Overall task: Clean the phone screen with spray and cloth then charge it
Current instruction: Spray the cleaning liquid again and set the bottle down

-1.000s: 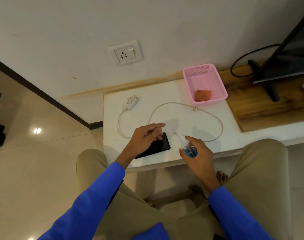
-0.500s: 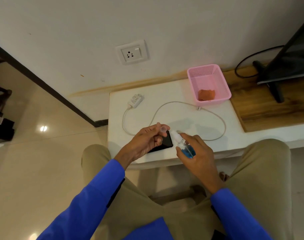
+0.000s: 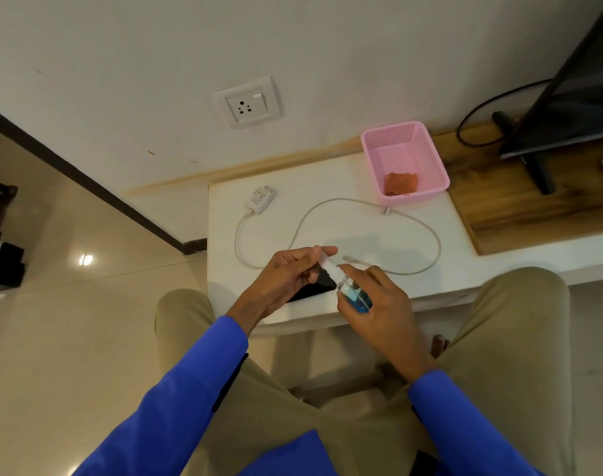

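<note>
White worktop (image 3: 327, 187) front edge: right hand (image 3: 379, 304) grips spray bottle (image 3: 353, 293), left hand (image 3: 289, 280) pinches its cap (image 3: 322, 253); slip could drop btl onto phone (image 3: 310, 289)

Small clear spray bottle (image 3: 353, 293) of blue liquid, held tilted above black flat phone (image 3: 312, 289) lying on table. Crumpled orange cloth (image 3: 400, 182) sits inside basket.

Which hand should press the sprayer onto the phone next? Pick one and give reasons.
Right. The right hand already wraps the spray bottle, nozzle aimed toward the phone. The left hand fingers pinch the small cap at the nozzle, so it is occupied.
</note>
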Tool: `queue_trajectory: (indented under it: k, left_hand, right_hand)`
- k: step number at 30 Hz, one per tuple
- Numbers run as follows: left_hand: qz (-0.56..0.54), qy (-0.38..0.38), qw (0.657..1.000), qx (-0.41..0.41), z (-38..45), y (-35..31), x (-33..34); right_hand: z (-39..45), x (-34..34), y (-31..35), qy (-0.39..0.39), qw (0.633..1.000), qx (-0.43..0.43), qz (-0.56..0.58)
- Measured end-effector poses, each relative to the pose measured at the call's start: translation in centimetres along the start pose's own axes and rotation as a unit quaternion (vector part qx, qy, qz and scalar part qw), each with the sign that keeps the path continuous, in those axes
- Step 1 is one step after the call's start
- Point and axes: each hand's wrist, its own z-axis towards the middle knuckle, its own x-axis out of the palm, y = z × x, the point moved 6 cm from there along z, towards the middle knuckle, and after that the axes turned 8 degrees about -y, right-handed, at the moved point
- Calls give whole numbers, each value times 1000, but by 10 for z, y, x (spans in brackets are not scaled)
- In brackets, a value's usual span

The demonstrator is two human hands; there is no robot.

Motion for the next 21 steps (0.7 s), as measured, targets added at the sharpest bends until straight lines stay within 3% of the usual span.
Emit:
queue_trajectory:
  k: [6,9,16,21]
  left_hand:
    - [138,-48,985,97,-7,-19,3]
    - [148,-88,977,127,-12,-25,9]
    - [163,-187,967,52,-12,-24,17]
    - [243,-137,959,57,-1,-41,16]
  right_hand:
    - [1,-1,-5,10,999,44,-11]
    - [5,5,-5,11,998,61,-2]
    - [26,12,-3,-5,993,111,49]
    - [32,8,-14,-2,992,116,51]
